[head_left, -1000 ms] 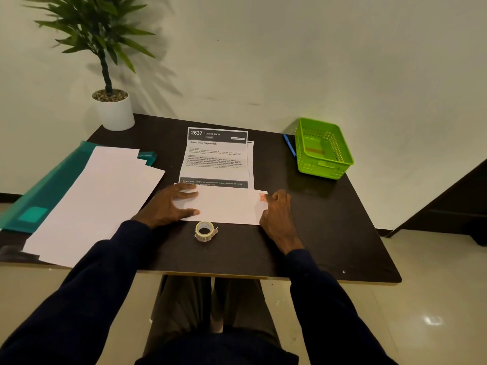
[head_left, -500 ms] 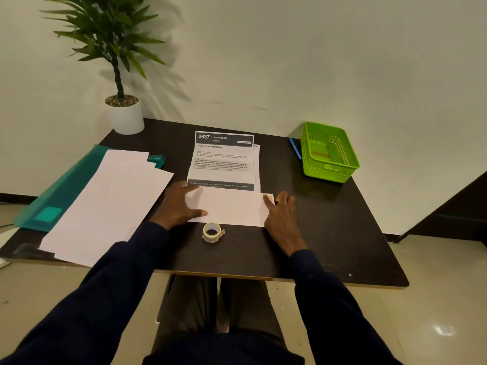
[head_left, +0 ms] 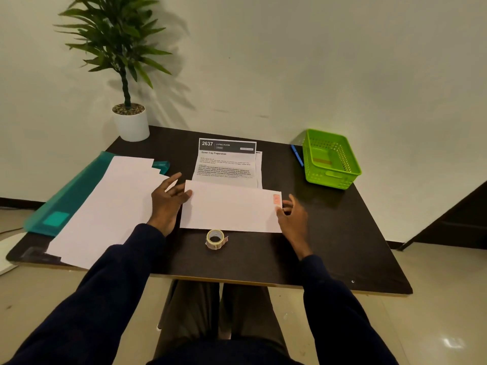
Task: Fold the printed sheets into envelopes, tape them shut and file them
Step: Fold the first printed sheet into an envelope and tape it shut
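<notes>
Head view: the dark table (head_left: 329, 246) is covered at 9 o'clock by a pile of blank sheets (head_left: 110, 206), laid partly over a green folder (head_left: 66, 196). The printed sheet (head_left: 226, 164) is found in the middle, with its near part folded up into a white panel (head_left: 232, 206) whose long axis runs from 9 to 3 o'clock. A green basket (head_left: 332, 159) is placed at 2 o'clock.

The left hand (head_left: 168, 201) is set at the 9 o'clock end of the panel, fingers spread wide, the thumb at the edge. The right hand (head_left: 292, 217) is at the 3 o'clock end, fingers loosely bent, nothing held.

The tape roll (head_left: 215, 238) lies at 6 o'clock of the panel, just beside its near edge. It is between the hands and nearer to the left one, which is judged the better placed for it.

A small red mark (head_left: 276, 199) is seen on the panel at 3 o'clock. "2637", "LIVING ROOM" and "Guest Tray Preparation" can be read; the smaller print cannot.
</notes>
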